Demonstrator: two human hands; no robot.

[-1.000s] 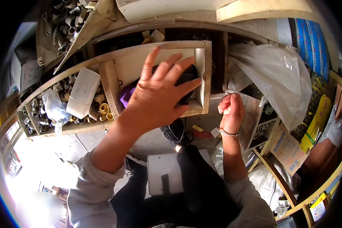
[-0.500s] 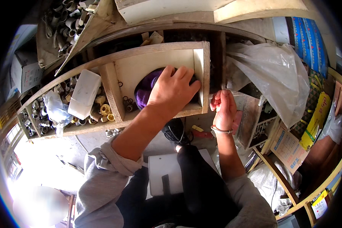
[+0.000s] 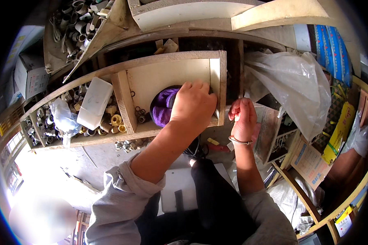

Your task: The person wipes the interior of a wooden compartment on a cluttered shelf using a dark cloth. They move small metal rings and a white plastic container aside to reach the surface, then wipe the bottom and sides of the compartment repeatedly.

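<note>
A dark round container (image 3: 151,111) stands in the pale-bottomed compartment (image 3: 145,75) of a wooden drawer. Purple cloth-like material (image 3: 163,107) fills its visible left part. Over its right part is my left hand (image 3: 194,102), back upward and fingers bent down; the fingertips are hidden, as is whatever they grip. Just outside the drawer's right end, my right hand (image 3: 243,115) is raised with fingers curled and thumb pressed against them. Anything inside that pinch is too small or hidden to make out. Several small dark rings (image 3: 140,115) lie left of the container.
Pipe fittings (image 3: 115,120), a translucent plastic box (image 3: 95,102) and a plastic bag (image 3: 63,116) fill the drawer's left compartments. At right hangs a large plastic sheet (image 3: 292,83). Below it are wooden shelves and a cardboard box (image 3: 310,161). More fittings (image 3: 79,28) lie at upper left.
My left hand has shifted slightly right over the container, uncovering more of the purple material. The right hand keeps its pinch. The whole view has shifted a little.
</note>
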